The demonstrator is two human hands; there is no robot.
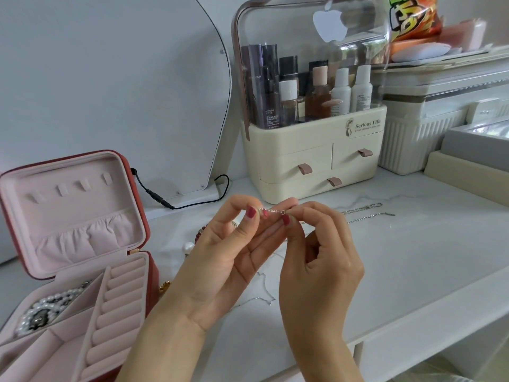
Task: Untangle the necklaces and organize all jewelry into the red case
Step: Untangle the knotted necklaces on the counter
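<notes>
Both hands are raised over the white marble table. My left hand (228, 252) and my right hand (322, 255) each pinch one end of a thin silver chain (274, 211) stretched between the fingertips, with its clasp ring by my right fingers. The red case (150, 232) stands open at the left, pink inside, with a pearl necklace (52, 304) in its rear left compartment. Two more silver chains (366, 212) lie on the table to the right. A pearl piece (189, 247) and red beads (201, 233) peek out behind my left hand.
A cream cosmetics organizer (316, 166) with bottles stands behind my hands. A white mirror (110, 78) with a black cable (176, 205) leans at the back left. White boxes and a tray (468, 150) crowd the right side. A gold item (164, 286) lies beside the case.
</notes>
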